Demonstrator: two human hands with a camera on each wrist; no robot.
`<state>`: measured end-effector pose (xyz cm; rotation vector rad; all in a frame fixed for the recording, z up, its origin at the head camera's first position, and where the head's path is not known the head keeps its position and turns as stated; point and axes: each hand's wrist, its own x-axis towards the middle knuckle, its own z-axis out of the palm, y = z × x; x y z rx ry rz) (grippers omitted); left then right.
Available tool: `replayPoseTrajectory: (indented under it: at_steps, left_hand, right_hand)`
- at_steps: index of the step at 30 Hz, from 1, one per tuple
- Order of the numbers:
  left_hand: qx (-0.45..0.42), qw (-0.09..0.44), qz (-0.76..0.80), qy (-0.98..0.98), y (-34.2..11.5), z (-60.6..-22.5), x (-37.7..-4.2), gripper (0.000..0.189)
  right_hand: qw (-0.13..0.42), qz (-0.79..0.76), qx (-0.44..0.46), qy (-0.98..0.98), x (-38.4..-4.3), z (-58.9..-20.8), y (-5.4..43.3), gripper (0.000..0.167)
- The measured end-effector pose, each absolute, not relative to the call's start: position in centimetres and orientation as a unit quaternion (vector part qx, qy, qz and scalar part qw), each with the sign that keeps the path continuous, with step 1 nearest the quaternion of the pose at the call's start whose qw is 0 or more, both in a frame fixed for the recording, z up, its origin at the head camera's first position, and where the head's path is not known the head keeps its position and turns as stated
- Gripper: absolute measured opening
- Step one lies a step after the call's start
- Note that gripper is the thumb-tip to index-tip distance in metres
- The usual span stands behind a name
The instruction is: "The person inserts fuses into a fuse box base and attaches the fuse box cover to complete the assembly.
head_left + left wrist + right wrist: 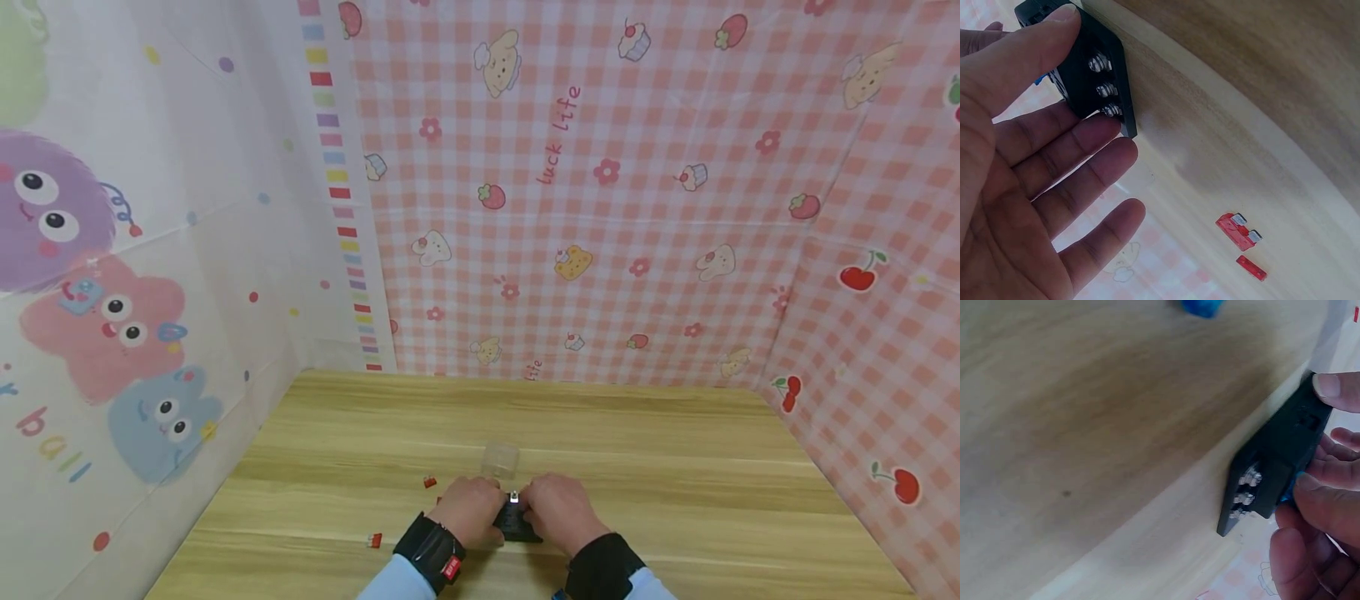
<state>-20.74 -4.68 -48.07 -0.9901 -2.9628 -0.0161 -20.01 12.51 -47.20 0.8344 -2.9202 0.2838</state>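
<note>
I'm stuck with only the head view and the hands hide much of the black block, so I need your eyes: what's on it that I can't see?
Observer: The left wrist view shows three silvery studs in a row on the black block.
Operator: Anything in the right hand?
Observer: The right wrist view shows it pinching a blue piece beside the block.
Operator: And the red pieces?
Observer: In the left wrist view, one red piece shows two silvery prongs.

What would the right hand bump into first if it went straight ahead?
Probably the black block, right in front of the right hand. Whether they already touch is hard to tell.
</note>
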Motion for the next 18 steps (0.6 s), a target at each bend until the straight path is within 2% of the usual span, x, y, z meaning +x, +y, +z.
replayPoseTrajectory:
  at_steps: [8, 18]
  left_hand:
    - [-0.31, 0.005, 0.002, -0.951, -4.5, -47.81, -20.74, 0.038]
    - [-0.323, 0.021, 0.011, -0.946, -4.46, -47.94, -20.79, 0.036]
  right_hand:
    - [0.057, 0.086, 0.28, -0.954, -20.02, -47.34, 12.57, 0.008]
    - [0.089, 0.071, 0.291, -0.95, -20.02, -47.55, 12.38, 0.012]
